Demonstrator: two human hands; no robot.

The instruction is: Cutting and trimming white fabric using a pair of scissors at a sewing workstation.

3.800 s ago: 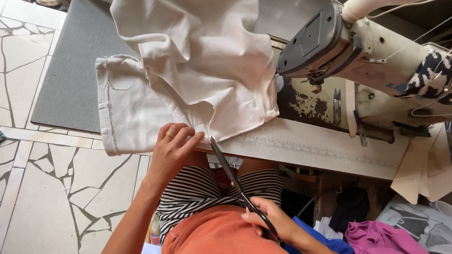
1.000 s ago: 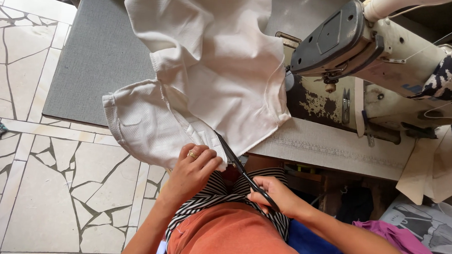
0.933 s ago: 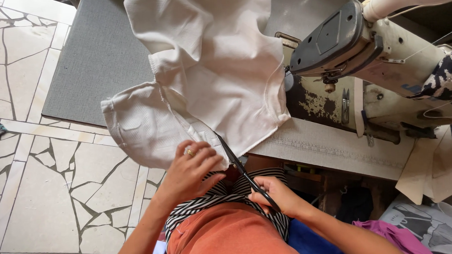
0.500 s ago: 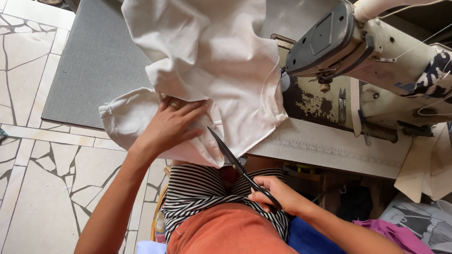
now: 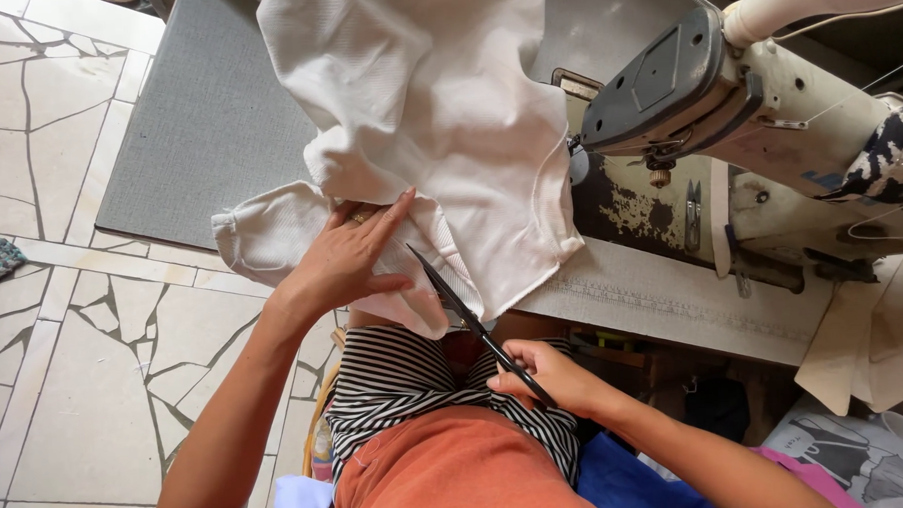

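A white knit garment (image 5: pixel 437 114) lies heaped on the sewing table and hangs over its front edge. My left hand (image 5: pixel 351 252) presses flat on the hanging part, a ring on one finger. My right hand (image 5: pixel 541 376) grips long black scissors (image 5: pixel 463 309) by the handles. The blades point up and left, with their tips at the fabric edge just right of my left thumb. Below are my striped top and orange lap.
An industrial sewing machine (image 5: pixel 746 103) stands at the right on the table (image 5: pixel 673 296). Small thread snips (image 5: pixel 692 216) hang on its front. A grey mat (image 5: pixel 207 122) covers the table's left part. Cracked tile floor (image 5: pixel 85 367) spreads at the left; cloth pieces (image 5: pixel 865 350) hang at the right.
My left hand has moved up from the table's edge onto the hanging fabric and flattened it. The scissors' tips have risen to the cloth edge.
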